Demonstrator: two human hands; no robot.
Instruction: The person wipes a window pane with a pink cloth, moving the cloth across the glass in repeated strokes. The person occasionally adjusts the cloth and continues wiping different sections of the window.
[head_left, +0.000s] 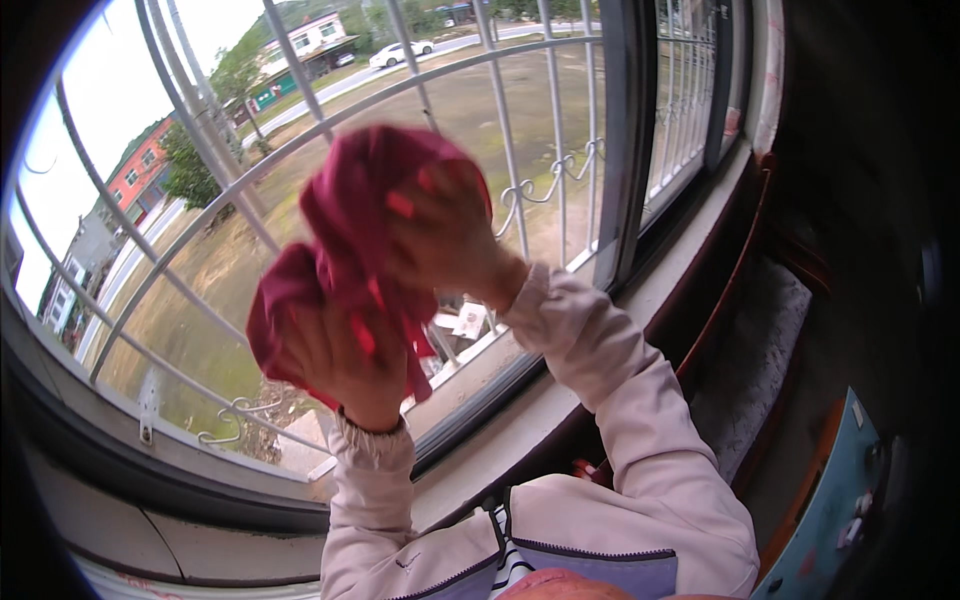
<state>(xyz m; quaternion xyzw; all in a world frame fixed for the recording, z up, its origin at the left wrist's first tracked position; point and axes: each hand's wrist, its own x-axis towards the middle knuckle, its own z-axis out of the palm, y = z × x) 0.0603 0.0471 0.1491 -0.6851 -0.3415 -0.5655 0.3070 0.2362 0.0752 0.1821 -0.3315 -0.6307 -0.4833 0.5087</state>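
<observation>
A dark red cloth (356, 176) hangs bunched between my two hands, in front of the window. My left hand (341, 360) grips its lower left part, fingers spread over the fabric. Higher up and further right, my right hand (450, 225) clutches the upper part and is blurred. Folds of the cloth hide part of the fingers. Beyond it stand the white metal window bars (495, 97). I cannot tell whether the cloth touches the bars or glass.
The dark window frame (626, 135) rises on the right, above the pale window sill (540, 420). A seat with a grey cushion (757, 375) stands at right, near a light blue tabletop (825, 495) with small objects. Outside are a road and a white car (401, 54).
</observation>
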